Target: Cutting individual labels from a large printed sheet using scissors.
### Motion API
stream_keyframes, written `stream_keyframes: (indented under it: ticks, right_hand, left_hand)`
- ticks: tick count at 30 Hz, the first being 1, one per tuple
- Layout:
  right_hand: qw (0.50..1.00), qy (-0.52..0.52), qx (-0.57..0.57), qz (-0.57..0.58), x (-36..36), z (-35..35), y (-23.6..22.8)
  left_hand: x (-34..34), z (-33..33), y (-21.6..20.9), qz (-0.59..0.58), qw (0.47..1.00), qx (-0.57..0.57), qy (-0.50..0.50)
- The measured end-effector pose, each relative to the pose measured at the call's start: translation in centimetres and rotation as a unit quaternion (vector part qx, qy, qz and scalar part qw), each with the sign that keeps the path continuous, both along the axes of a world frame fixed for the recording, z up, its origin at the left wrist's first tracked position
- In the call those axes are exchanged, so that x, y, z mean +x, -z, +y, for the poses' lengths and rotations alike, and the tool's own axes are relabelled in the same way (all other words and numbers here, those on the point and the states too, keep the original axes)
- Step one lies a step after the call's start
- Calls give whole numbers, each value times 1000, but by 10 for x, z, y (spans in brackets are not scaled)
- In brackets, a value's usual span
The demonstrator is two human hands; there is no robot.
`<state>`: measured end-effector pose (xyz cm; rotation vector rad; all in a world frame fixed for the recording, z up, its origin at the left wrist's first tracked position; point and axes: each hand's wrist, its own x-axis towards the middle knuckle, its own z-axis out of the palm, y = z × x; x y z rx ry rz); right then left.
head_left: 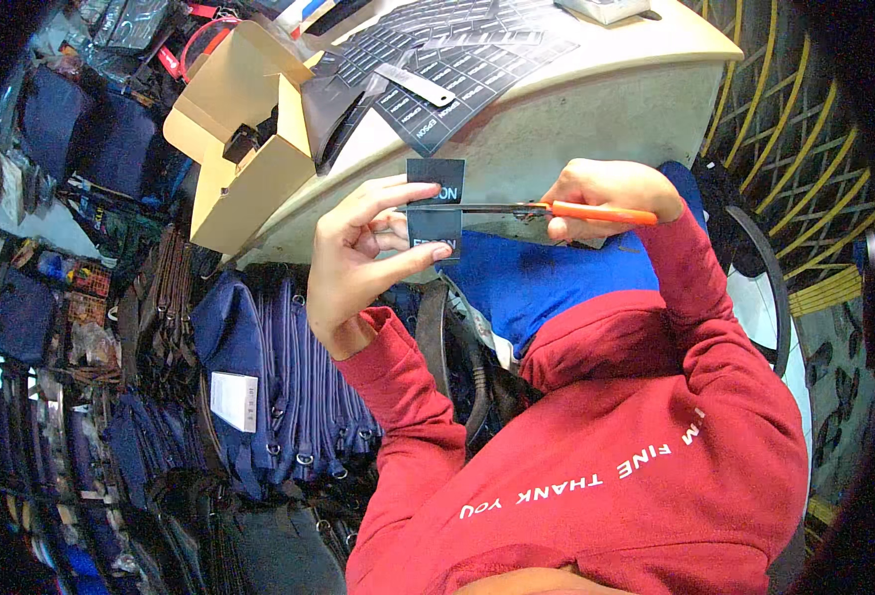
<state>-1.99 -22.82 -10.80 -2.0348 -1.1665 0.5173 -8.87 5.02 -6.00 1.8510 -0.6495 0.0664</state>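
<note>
A small dark strip with pale printing [436, 220] is pinched upright between the fingers and thumb of my left hand [363, 233]. My right hand [611, 198] grips orange-handled scissors [601, 211], fingers wrapped round the handles. Their blades lie level across the middle of the strip, between its two printed labels. Whether the cut goes right through, I cannot tell. Beyond my hands, larger dark sheets printed with rows of the same label [457, 89] are spread over the pale table [557, 109]. A metal ruler [416, 84] rests on those sheets.
An open cardboard box [249, 139] with dark items inside stands at the table's left edge. Several navy bags [289, 367] with metal rings are stacked to my left. A yellow-barred metal lattice [805, 149] rises on the right. Blue cloth [547, 283] covers my lap.
</note>
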Motion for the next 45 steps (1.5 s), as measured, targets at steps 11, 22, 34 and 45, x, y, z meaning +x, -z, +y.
stream_keyframes:
  ticks: [11,22,34,45]
  right_hand:
    - [999,17,-24,-32,3,-8,-6]
    - [939,125,302,112,12,12,12]
    - [869,140,445,163,-8,57,19]
    - [852,309,420,-53,91,-2,8]
  left_hand:
    - [-3,1,-5,-58,996,56,-45]
    - [12,-16,13,-9,995,-86,-55]
    - [20,-44,15,3,996,-6,-91]
    - [25,-36,23,16,996,-3,-85]
